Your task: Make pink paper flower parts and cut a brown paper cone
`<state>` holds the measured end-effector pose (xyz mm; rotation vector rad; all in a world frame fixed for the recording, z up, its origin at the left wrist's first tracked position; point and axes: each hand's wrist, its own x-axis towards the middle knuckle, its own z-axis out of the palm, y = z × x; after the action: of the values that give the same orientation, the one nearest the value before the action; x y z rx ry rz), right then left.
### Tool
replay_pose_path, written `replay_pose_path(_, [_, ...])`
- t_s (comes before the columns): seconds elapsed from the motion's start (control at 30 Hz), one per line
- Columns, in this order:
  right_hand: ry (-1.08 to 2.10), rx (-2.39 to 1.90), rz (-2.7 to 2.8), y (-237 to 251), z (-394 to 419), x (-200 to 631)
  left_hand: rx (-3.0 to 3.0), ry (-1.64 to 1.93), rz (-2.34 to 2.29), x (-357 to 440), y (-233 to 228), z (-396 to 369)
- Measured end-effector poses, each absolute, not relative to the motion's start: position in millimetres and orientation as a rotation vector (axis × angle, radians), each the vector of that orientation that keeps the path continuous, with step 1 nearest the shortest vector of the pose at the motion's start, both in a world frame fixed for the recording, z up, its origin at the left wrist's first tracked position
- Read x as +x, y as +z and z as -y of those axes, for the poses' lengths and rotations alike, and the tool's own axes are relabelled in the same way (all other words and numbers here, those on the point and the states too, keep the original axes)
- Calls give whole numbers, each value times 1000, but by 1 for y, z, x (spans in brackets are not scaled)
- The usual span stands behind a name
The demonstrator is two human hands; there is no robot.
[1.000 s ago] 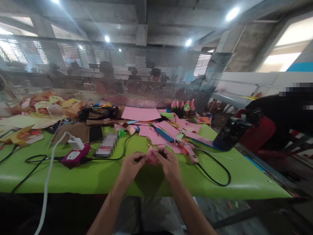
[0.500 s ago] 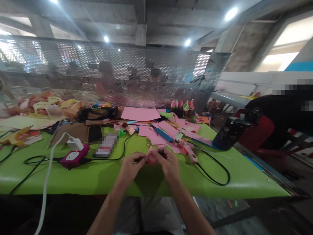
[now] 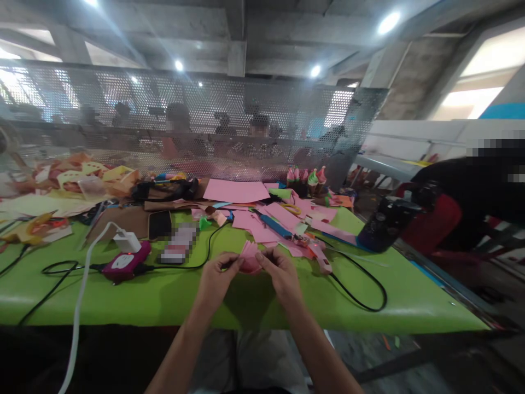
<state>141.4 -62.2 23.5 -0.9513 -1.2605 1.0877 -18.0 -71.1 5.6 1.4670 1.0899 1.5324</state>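
Two bare hands meet over the front of the lime-green table (image 3: 172, 298), and between them sits a small folded pink paper piece (image 3: 249, 261). The left hand (image 3: 217, 278) pinches its left edge with thumb and forefinger; the right hand (image 3: 282, 273) clamps the right edge the same way, so both are closed on the paper, fingertips nearly together. The piece is held just above the tabletop, and its long axis seems to run upright, with the fanned top edge pointing away from the person toward the mesh screen (image 3: 197, 120), though it is small and blurred. Just beyond the right hand lies a pink hot-glue gun (image 3: 318, 253), its black cord (image 3: 369, 290) looping to the right. To the left, well apart, a magenta power bank (image 3: 125, 262) sits beside a white charger plug (image 3: 127, 239).
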Motion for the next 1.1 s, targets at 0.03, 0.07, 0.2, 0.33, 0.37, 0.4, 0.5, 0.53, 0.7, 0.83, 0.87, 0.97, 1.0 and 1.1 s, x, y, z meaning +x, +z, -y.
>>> replay_pose_path(0.03, [1088, -950, 1261, 23, 62, 142, 1475, 1530, -1089, -18, 6, 71])
replay_pose_path(0.07, [1082, -948, 1261, 23, 62, 142, 1484, 1527, -1087, -18, 7, 71])
replay_pose_path(0.2, [1076, -952, 1266, 25, 63, 141, 1515, 1543, -1075, -17, 10, 72])
replay_pose_path(0.33, [1014, -952, 1264, 26, 64, 140, 1544, 1567, -1071, -16, 10, 72])
replay_pose_path(0.37, [992, -955, 1268, 26, 64, 140, 1553, 1565, -1069, -16, 10, 72])
replay_pose_path(0.4, [972, -962, 1272, 26, 65, 140, 1558, 1561, -1067, -16, 10, 72])
replay_pose_path(0.5, [936, -980, 1272, 27, 64, 140, 1565, 1561, -1061, -16, 9, 72])
replay_pose_path(0.53, [933, -986, 1271, 27, 64, 141, 1570, 1560, -1059, -16, 9, 72])
replay_pose_path(0.7, [944, -974, 1279, 25, 63, 141, 1566, 1558, -1070, -16, 9, 72])
replay_pose_path(0.83, [1074, -953, 1281, 23, 62, 141, 1525, 1552, -1072, -17, 10, 73])
replay_pose_path(0.87, [1091, -959, 1283, 23, 62, 141, 1519, 1548, -1066, -17, 10, 73])
replay_pose_path(0.97, [1079, -965, 1282, 23, 62, 141, 1516, 1555, -1053, -16, 10, 73])
replay_pose_path(1.0, [1072, -964, 1279, 23, 62, 141, 1514, 1560, -1053, -16, 9, 73])
replay_pose_path(1.1, [1046, -971, 1291, 24, 63, 140, 1514, 1569, -1062, -16, 9, 73])
